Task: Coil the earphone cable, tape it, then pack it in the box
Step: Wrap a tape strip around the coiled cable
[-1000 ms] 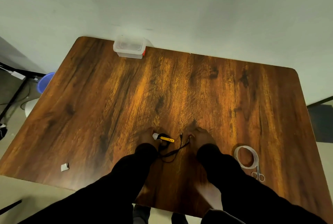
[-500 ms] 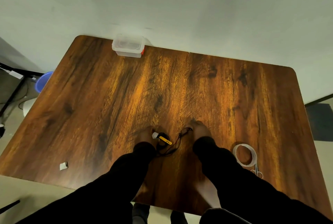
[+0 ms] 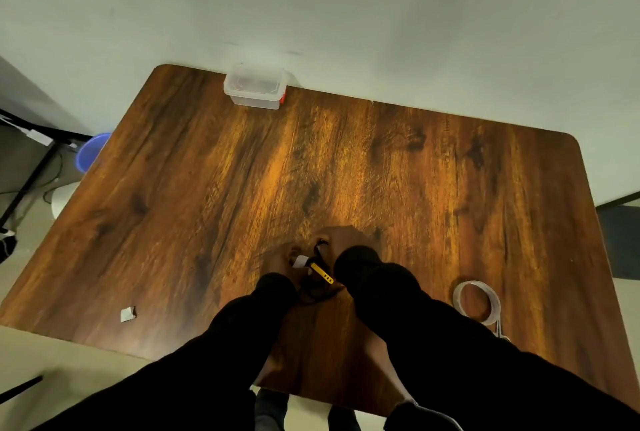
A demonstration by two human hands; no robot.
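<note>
Both hands (image 3: 311,254) pinch thin black cable (image 3: 317,287), yellow remote

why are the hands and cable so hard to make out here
Head view: dim warm light; the black sleeves merge with the dark earphone cable, only its yellow remote stands out. Wide-angle lens bows the table edges. Left hand and right hand are shadowed.

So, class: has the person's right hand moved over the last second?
Yes. The right hand has shifted left, away from the tape roll and up close to the left hand.
</note>
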